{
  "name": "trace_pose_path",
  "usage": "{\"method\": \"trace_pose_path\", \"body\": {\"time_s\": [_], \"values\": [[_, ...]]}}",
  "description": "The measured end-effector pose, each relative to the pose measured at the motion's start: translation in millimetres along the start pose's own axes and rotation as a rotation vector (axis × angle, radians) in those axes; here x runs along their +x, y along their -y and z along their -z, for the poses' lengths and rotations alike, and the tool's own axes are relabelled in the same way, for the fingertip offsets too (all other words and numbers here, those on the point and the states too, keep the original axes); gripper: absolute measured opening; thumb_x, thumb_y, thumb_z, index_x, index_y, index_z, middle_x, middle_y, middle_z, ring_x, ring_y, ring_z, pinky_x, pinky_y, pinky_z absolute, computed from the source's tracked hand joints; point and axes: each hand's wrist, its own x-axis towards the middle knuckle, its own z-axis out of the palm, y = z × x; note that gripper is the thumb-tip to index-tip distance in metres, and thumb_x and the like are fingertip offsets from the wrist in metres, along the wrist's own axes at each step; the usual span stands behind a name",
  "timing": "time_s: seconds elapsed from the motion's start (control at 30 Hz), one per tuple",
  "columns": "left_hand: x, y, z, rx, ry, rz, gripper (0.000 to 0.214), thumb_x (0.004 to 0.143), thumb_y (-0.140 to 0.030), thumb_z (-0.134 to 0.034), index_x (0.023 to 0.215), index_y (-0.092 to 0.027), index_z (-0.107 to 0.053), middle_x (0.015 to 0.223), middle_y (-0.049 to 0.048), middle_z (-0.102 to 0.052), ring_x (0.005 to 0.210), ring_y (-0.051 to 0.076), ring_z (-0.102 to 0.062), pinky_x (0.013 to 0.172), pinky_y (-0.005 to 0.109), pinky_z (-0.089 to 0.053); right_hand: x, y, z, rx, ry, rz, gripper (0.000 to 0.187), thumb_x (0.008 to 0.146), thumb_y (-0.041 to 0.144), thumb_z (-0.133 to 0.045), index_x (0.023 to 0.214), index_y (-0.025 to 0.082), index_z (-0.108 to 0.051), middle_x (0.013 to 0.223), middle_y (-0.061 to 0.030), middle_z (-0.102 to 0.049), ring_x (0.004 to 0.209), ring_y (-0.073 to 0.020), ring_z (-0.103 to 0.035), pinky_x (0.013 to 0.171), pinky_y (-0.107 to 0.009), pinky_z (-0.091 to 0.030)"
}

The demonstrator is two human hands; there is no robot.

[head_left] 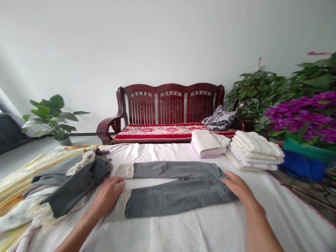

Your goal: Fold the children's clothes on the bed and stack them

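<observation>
A pair of grey trousers point(178, 189) with beige cuffs lies flat on the white sheet point(199, 231), legs pointing left and waist to the right. My left hand point(106, 196) rests flat, fingers stretched, on the cuff of the nearer leg. At the waist end, my right hand point(237, 187) lies flat with its fingers together on the cloth. Neither hand grips anything.
A heap of unfolded grey and cream clothes point(70, 182) lies at the left. Two stacks of folded pale cloth point(210, 142) point(256, 149) stand at the back right. Behind are a red wooden bench point(170, 112), a potted plant point(52, 117), and purple flowers point(304, 115).
</observation>
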Motion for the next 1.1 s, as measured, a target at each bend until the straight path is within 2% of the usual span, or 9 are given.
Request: {"method": "trace_pose_path", "body": {"time_s": [0.23, 0.37, 0.5, 0.6, 0.73, 0.83, 0.9, 1.0, 1.1], "values": [[-12, -4, 2.4, -0.07, 0.14, -0.103, 0.025, 0.086, -0.047, -0.055, 0.078, -0.024, -0.062, 0.091, 0.0042, -0.067, 0.093, 0.024, -0.061, 0.084, 0.031, -0.044, 18, 26, -4, 0.09, 0.002, -0.067, 0.038, 0.08, 0.055, -0.056, 0.088, 0.024, -0.076, 0.087, -0.0054, -0.078, 0.096, -0.0292, -0.07, 0.084, -0.036, -0.052], [-12, -2, 3.5, -0.172, 0.18, -0.063, 0.026, 0.089, -0.048, -0.05, 0.079, -0.024, -0.055, 0.078, 0.0004, -0.063, 0.077, 0.02, -0.059, 0.072, 0.028, -0.043, 36, 43, -19, 0.138, -0.043, -0.013, 0.036, 0.073, 0.045, -0.064, 0.097, 0.021, -0.076, 0.098, -0.0094, -0.078, 0.104, -0.0312, -0.068, 0.092, -0.039, -0.051], [-13, -3, 6.4, -0.225, 0.181, -0.024, 0.026, 0.09, -0.048, -0.048, 0.082, -0.024, -0.054, 0.072, -0.0023, -0.06, 0.07, 0.018, -0.057, 0.068, 0.027, -0.042, 39, 51, -32, 0.208, -0.117, 0.155, 0.05, 0.072, 0.031, -0.057, 0.12, 0.02, -0.07, 0.123, -0.0078, -0.071, 0.118, -0.0264, -0.063, 0.106, -0.038, -0.044], [-11, 0, 4.1, -0.21, 0.181, -0.019, 0.023, 0.088, -0.046, -0.051, 0.086, -0.024, -0.059, 0.072, -0.0026, -0.061, 0.07, 0.019, -0.058, 0.069, 0.027, -0.042, 37, 47, -34, 0.258, -0.174, 0.241, 0.06, 0.072, 0.024, -0.05, 0.13, 0.02, -0.064, 0.133, -0.006, -0.066, 0.126, -0.0235, -0.058, 0.111, -0.037, -0.04], [-8, 10, -1.5, -0.151, 0.161, -0.014, 0.023, 0.084, -0.041, -0.056, 0.098, -0.024, -0.064, 0.085, 0.0008, -0.065, 0.079, 0.021, -0.063, 0.075, 0.029, -0.045, 34, 37, -28, 0.072, -0.092, 0.127, 0.063, 0.068, 0.02, -0.051, 0.13, 0.018, -0.063, 0.131, -0.0097, -0.067, 0.124, -0.0265, -0.059, 0.109, -0.038, -0.042], [-10, 16, 4.7, -0.131, 0.117, -0.019, 0.028, 0.082, -0.039, -0.058, 0.106, -0.025, -0.066, 0.103, 0.005, -0.067, 0.091, 0.023, -0.064, 0.084, 0.032, -0.046, 28, 30, -16, -0.087, -0.113, 0.045, 0.061, 0.077, 0.03, -0.054, 0.134, 0.01, -0.059, 0.127, -0.0193, -0.067, 0.118, -0.0325, -0.063, 0.103, -0.043, -0.045], [-15, 18, 15.7, -0.128, 0.105, -0.064, 0.026, 0.081, -0.037, -0.059, 0.103, -0.026, -0.067, 0.108, 0.0059, -0.066, 0.101, 0.025, -0.062, 0.091, 0.034, -0.046, 21, 21, -6, -0.126, -0.101, -0.032, 0.059, 0.079, 0.042, -0.058, 0.13, 0.012, -0.062, 0.116, -0.0193, -0.071, 0.109, -0.0351, -0.067, 0.096, -0.045, -0.049], [-26, 16, 34.8, -0.148, 0.228, -0.112, 0.019, 0.081, -0.035, -0.059, 0.095, -0.026, -0.069, 0.102, 0.0047, -0.067, 0.099, 0.025, -0.061, 0.088, 0.033, -0.046, 9, 3, 8, -0.051, -0.067, -0.085, 0.054, 0.073, 0.051, -0.068, 0.119, 0.023, -0.068, 0.102, -0.0117, -0.076, 0.099, -0.0339, -0.07, 0.09, -0.043, -0.052], [-39, 15, 46.3, -0.163, 0.392, -0.135, 0.021, 0.074, -0.033, -0.066, 0.094, -0.026, -0.068, 0.102, 0.0032, -0.067, 0.097, 0.024, -0.06, 0.087, 0.031, -0.045, -3, -6, 14, 0.124, -0.013, -0.087, 0.059, 0.066, 0.05, -0.075, 0.119, 0.024, -0.069, 0.097, -0.0102, -0.077, 0.095, -0.0333, -0.071, 0.085, -0.041, -0.054]]}}
